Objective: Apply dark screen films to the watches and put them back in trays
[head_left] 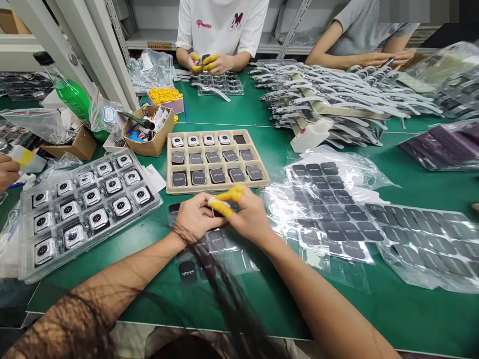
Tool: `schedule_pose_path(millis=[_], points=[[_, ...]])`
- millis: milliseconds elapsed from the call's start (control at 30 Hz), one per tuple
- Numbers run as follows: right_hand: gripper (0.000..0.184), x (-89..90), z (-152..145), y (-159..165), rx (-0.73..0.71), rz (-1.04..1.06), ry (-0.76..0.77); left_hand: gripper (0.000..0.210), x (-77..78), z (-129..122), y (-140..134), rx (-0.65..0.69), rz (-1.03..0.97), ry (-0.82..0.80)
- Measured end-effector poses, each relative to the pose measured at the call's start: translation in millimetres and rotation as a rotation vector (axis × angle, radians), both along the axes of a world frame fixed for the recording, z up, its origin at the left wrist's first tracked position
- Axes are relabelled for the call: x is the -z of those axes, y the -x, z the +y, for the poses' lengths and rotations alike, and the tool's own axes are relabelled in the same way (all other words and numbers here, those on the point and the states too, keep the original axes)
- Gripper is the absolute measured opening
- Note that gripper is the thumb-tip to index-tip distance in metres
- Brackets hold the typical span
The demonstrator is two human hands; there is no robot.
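My left hand (194, 217) and my right hand (245, 214) meet above the front of the table, fingers closed around one small piece. Only a pale rounded edge of it shows; it looks like a smartwatch case, mostly hidden. Yellow finger cots cover fingertips of my right hand. Beneath my hands lies a clear sheet of dark square stickers (187, 272), some marked HiFuture. Just beyond them, a beige tray (217, 189) carries silver watch cases (208, 140) in its back row, sensor side up, and dark-faced squares (217, 174) in the nearer rows. Its back right compartment shows only a dark bottom.
At left, a clear plastic tray (112, 227) holds several watch cases. More sticker sheets (352, 229) lie at right. Behind are a heap of pale straps (329, 99), a cardboard box (144, 144) and a green bottle (73, 97). Co-workers' hands (209, 64) are busy across the table.
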State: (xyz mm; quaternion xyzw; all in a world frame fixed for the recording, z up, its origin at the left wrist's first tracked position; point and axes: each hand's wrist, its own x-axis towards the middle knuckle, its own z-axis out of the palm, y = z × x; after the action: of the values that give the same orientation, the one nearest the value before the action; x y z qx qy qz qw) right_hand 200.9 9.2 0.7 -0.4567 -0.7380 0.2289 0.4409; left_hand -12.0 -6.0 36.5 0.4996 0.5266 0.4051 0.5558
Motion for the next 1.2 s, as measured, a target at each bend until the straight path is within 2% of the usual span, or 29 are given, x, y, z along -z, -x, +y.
schedule_pose_path(millis=[100,233,267,367,400,500,567,667,733,800,833,867,933,967,1033,1100,1200], points=[[0.017,2.7,0.0,-0.8,0.138,-0.004,-0.037,0.054,-0.1,0.8,-1.4,-0.035,-0.077,0.094],[0.026,8.1,3.7,0.3,0.061,-0.033,-0.104,0.059,1.2,2.4,-1.8,-0.029,-0.09,0.09],[0.032,8.7,5.8,-0.5,0.1,-0.045,-0.112,0.059,1.6,2.5,-1.7,-0.028,-0.097,0.092],[0.047,9.2,8.9,-4.4,0.336,-0.056,-0.117,0.057,2.5,2.5,-1.4,-0.041,-0.12,0.097],[0.048,9.5,8.1,-4.8,0.359,-0.053,-0.128,0.057,2.9,2.4,-1.4,-0.041,-0.125,0.094],[0.044,11.4,7.3,-3.7,0.2,-0.071,-0.148,0.055,5.1,2.5,-1.3,-0.026,-0.125,0.073],[0.041,11.5,13.2,-7.7,0.163,-0.141,-0.103,0.054,6.8,2.9,-1.2,-0.017,-0.119,0.06],[0.036,7.5,18.4,-25.4,0.324,-0.314,-0.032,0.056,9.0,4.5,-0.8,-0.012,-0.127,0.052],[0.031,2.4,3.3,-35.5,0.374,-0.348,-0.1,0.058,10.5,6.7,-0.3,-0.002,-0.159,0.057],[0.026,-2.3,-29.2,-36.0,0.266,-0.293,-0.177,0.062,12.7,9.8,0.2,0.004,-0.205,0.072],[0.024,-3.5,-48.7,-32.4,0.132,-0.265,-0.163,0.065,14.2,11.6,0.4,0.005,-0.232,0.082],[0.027,-3.5,-67.7,-27.1,-0.024,-0.256,-0.119,0.069,16.0,13.3,0.6,0.006,-0.26,0.092],[0.042,-0.3,-97.0,-15.0,-0.202,-0.292,-0.013,0.077,19.6,16.2,0.9,0.019,-0.315,0.107],[0.047,2.4,-105.2,-9.6,-0.219,-0.321,0.023,0.078,21.3,17.3,1.0,0.03,-0.339,0.11],[0.048,7.4,-108.6,-1.3,-0.166,-0.366,0.052,0.078,23.6,18.6,1.0,0.05,-0.376,0.109],[0.037,10.5,-100.0,3.9,-0.12,-0.369,0.054,0.077,24.2,19.1,1.0,0.054,-0.394,0.105],[0.018,11.9,-80.8,8.8,-0.141,-0.315,-0.014,0.078,23.0,19.4,1.2,0.063,-0.409,0.115]])
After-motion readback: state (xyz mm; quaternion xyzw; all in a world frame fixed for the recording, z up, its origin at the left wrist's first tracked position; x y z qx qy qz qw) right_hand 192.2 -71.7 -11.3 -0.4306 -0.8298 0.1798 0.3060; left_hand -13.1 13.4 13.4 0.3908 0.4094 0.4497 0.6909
